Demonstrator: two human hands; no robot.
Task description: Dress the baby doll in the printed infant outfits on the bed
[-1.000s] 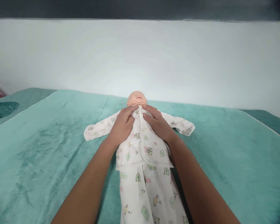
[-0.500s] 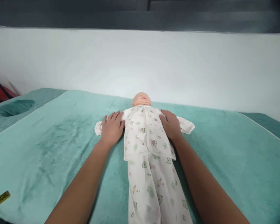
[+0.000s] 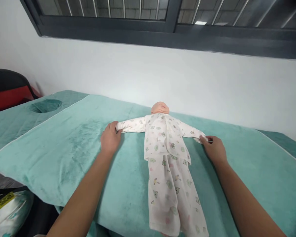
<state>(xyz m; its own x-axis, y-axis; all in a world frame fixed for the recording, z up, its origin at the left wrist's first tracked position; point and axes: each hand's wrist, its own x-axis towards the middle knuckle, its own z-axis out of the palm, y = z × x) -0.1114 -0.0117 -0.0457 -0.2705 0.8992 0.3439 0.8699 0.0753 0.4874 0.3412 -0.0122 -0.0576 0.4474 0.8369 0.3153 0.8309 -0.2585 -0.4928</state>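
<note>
A baby doll [image 3: 160, 108] lies on its back on the green bed cover, its head toward the wall. It wears a white printed pajama top [image 3: 162, 136] and matching pajama pants [image 3: 172, 194]. Both sleeves stretch out sideways. My left hand [image 3: 110, 138] pinches the end of the sleeve [image 3: 132, 125] on the left. At the other side, my right hand [image 3: 214, 148] grips the cuff of the right-side sleeve [image 3: 191, 131] between thumb and fingers. The doll's hands are hidden inside the sleeves or by my fingers.
A green plush cover [image 3: 64, 148] spreads over the bed, which has a face hole [image 3: 46, 106] at the far left. Behind stands a white wall [image 3: 138, 72] under a dark window frame [image 3: 108, 28]. A red and black chair [image 3: 11, 92] and a packet with a yellow label [image 3: 5, 207] are at left.
Both hands have moved outward from the doll's upper arms to the sleeve ends and closed on them. The sleeves now lie straighter. My view has tilted up, showing more window.
</note>
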